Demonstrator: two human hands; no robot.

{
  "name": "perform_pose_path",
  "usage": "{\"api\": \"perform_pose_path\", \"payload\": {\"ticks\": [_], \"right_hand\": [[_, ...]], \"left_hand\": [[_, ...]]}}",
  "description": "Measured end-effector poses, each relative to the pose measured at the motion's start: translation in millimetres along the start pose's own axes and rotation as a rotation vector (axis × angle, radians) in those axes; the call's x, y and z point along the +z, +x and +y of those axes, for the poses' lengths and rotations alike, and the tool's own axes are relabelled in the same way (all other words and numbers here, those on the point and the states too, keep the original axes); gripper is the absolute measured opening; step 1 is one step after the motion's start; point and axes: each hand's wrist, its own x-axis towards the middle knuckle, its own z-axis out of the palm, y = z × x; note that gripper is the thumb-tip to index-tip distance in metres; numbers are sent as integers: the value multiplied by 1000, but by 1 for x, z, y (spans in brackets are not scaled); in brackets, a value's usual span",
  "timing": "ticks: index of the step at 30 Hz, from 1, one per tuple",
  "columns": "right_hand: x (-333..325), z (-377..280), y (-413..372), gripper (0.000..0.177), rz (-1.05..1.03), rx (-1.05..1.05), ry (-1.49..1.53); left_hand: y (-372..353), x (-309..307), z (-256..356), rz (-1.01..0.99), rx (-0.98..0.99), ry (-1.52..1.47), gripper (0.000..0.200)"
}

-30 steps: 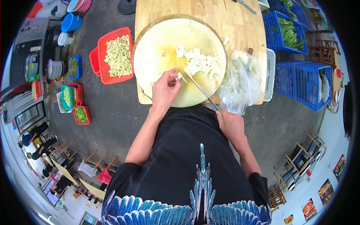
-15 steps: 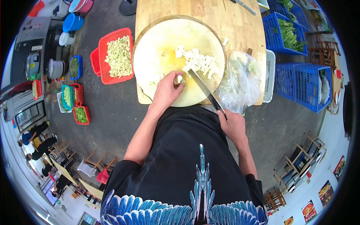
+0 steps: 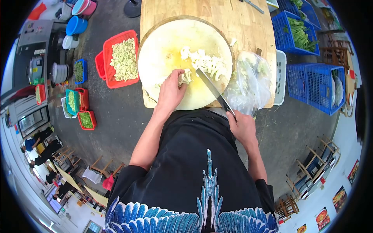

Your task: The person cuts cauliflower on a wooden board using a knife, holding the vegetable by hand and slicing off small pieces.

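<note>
On the round cutting board (image 3: 159, 42), my left hand (image 3: 171, 91) is closed round a cauliflower piece (image 3: 185, 77), whose white edge shows past the fingers. My right hand (image 3: 242, 127) grips the black handle of a kitchen knife (image 3: 210, 86). The blade slants up and left over the board, its tip just right of the held piece and apart from it. Beyond the tip lies a loose pile of cut cauliflower (image 3: 208, 63). More small bits lie beside my left hand, partly hidden by it.
The board rests on a wooden table (image 3: 217, 8). A clear plastic bag (image 3: 250, 87) with cauliflower sits at its right. Left stands a red basket (image 3: 110, 42) of chopped cauliflower. Blue crates (image 3: 285, 37) with greens stand right. Another knife (image 3: 254, 6) lies at the far edge.
My left hand has shifted slightly left, and more of the cauliflower piece now shows beside its fingers. The knife has stayed almost where it was, its tip near the pile.
</note>
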Motion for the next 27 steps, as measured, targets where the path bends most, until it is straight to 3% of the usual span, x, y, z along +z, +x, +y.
{"api": "perform_pose_path", "payload": {"ticks": [2,8,17,23,27], "right_hand": [[3,-1,-2,26,-15,2,20],[9,-1,-6,25,-45,22,60],[9,0,-5,24,-2,-5,75],[10,1,-7,24,22,-16,85],[5,-5,-9,26,10,-18,80]], "left_hand": [[-1,-6,6,-46,-71,-25,43],[-5,-5,3,61,63,177,41],[-6,-29,18,-54,-69,65,42],[-2,-24,7,-3,107,75,44],[0,-18,-2,53,160,275,43]]}}
